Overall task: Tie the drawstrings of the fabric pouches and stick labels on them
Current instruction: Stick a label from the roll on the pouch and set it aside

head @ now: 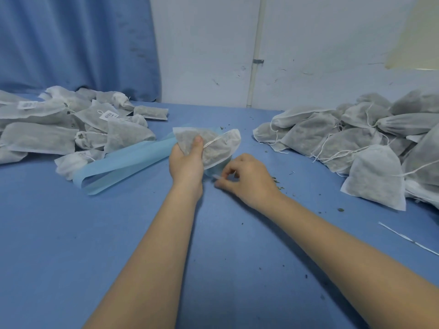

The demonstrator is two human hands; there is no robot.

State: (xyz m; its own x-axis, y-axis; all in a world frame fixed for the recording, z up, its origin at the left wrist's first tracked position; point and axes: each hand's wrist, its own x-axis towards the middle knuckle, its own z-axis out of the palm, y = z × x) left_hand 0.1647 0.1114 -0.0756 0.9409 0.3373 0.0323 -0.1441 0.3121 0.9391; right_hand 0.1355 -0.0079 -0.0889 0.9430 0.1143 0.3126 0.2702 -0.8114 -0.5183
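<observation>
My left hand [186, 162] grips a white fabric pouch [215, 144] filled with dark herbs, thumb on top, a little above the table centre. Its white drawstring [212, 140] runs across the pouch by my thumb. Just below and to the right, my right hand [247, 180] pinches a small pale label [217, 177] between fingertips, close under the pouch. A long light-blue backing strip [123, 160] lies on the table and runs left from under the pouch.
A heap of pouches with barcode labels [71, 124] lies at the left. A heap of unlabelled pouches with loose drawstrings [365, 143] fills the right. Herb crumbs [276, 181] dot the blue table [118, 233]. A thin white strip [408, 238] lies near the right edge.
</observation>
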